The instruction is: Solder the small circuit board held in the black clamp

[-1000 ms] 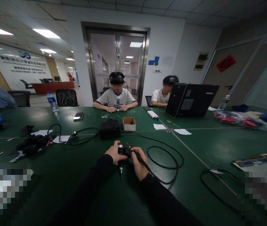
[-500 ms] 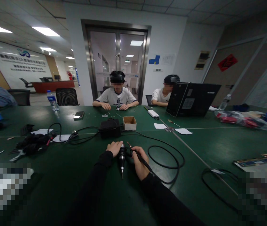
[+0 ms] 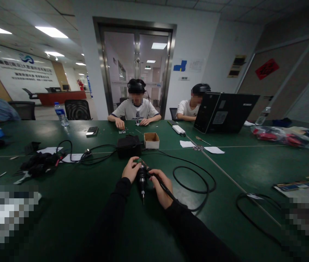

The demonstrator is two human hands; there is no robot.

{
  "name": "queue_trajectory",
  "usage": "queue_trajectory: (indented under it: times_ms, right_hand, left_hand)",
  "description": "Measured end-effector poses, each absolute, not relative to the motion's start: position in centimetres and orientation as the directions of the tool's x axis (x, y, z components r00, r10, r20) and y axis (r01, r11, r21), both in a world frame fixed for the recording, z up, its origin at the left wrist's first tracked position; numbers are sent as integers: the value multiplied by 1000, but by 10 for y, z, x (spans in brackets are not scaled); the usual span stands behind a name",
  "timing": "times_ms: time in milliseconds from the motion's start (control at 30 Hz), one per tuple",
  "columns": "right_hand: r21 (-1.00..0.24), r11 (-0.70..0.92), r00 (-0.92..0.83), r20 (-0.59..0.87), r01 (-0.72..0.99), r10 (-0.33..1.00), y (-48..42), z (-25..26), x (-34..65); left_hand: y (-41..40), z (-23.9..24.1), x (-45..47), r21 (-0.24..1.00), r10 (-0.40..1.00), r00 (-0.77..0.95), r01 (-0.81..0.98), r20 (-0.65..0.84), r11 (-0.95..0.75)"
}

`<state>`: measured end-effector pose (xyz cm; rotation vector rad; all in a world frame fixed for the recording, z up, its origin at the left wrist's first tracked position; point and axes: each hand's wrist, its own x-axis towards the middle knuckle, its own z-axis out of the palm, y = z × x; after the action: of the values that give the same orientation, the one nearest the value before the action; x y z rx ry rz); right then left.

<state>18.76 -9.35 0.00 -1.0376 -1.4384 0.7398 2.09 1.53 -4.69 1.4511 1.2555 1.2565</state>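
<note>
Right fingers partly hide the corded tool.

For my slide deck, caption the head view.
Left hand at a small green piece, right hand holding a corded pen-like tool, by a metal-tipped black tool on a green table.

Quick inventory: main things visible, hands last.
Tool: one, black and silver, between hands
Cables: several, black, both sides
Box: one, black, beyond tool
Carton: one, brown, right of box
Phone: one, dark, left
Bottles: two, clear, far side
Computer: one, black, far right
Papers: several, white, both sides
Table: one, green, underneath
People: three, white or blue tops, opposite
Double door: one, silver, background
Left hand: one, black sleeve, at tool
Right hand: one, black sleeve, holding cable
</note>
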Motion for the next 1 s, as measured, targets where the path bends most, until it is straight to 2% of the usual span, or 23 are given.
queue_trajectory:
  times_ms: [300,633,867,1000]
  right_hand:
    - [-881,418,25,434,223,901,-96,1,187]
    - [-859,450,27,470,245,882,-96,1,188]
    - [-862,446,10,462,240,887,-95,1,188]
    - [-863,441,7,457,245,890,-96,1,189]
  left_hand:
    - [14,-45,16,950,981,-4,252,193,-186]
    - [8,-38,19,952,976,-28,226,217,-205]
    - [11,-39,15,966,976,46,138,214,-219]
    - [12,-39,14,964,975,69,150,213,-222]
